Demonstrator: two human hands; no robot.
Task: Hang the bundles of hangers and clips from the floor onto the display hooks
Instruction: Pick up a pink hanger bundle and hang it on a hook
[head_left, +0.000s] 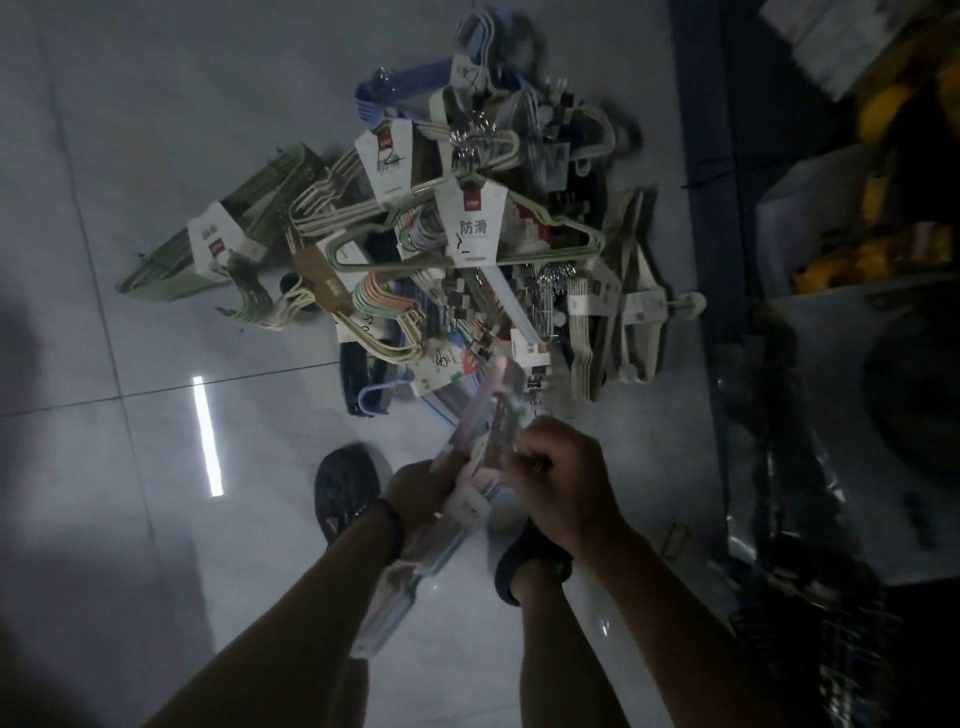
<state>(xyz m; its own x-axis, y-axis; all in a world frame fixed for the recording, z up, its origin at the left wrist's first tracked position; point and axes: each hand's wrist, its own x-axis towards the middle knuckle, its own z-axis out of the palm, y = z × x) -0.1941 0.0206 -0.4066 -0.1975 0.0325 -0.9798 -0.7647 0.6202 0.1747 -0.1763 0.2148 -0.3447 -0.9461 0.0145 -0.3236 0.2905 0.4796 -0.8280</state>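
A big heap of hanger bundles (467, 234) with white paper labels lies on the pale tiled floor, mixed with clip packs. Closer to me I hold up a pale pink and white bundle of hangers (485, 441), blurred, slanting from lower left to upper right. My left hand (415, 493) grips its lower part, a dark band on the wrist. My right hand (566, 478) is curled round the bundle's upper end. No display hooks are in view.
My two dark sandalled feet (345, 488) stand on the floor below the bundle. A dark shelf edge (706, 260) runs down the right, with yellow goods (883, 114) and wrapped items behind it. A bright light reflection (208, 436) streaks the tiles at left.
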